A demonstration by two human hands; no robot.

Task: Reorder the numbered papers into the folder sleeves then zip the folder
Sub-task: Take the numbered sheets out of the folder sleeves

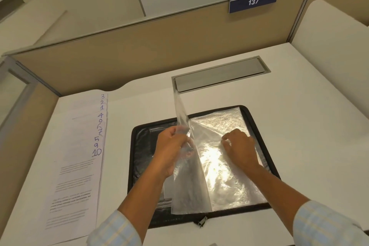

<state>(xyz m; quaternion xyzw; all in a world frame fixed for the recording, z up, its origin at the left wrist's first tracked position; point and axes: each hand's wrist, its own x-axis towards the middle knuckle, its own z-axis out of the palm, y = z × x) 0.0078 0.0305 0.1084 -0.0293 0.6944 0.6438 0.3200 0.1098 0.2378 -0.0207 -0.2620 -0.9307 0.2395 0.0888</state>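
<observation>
Folder (139,158) is lying open on the desk (299,126), zip undone. Our left grip (171,146) is pinched shut on one clear sleeve (183,175), lifting it upright, probably to open up a slot for a page. Right hand (239,146) has its fingers curled down on the stack of sleeves (223,166), most likely so they don't flip along. The numbered papers (79,156) sit fanned out just left of the folder, numbers showing, none filed yet.
</observation>
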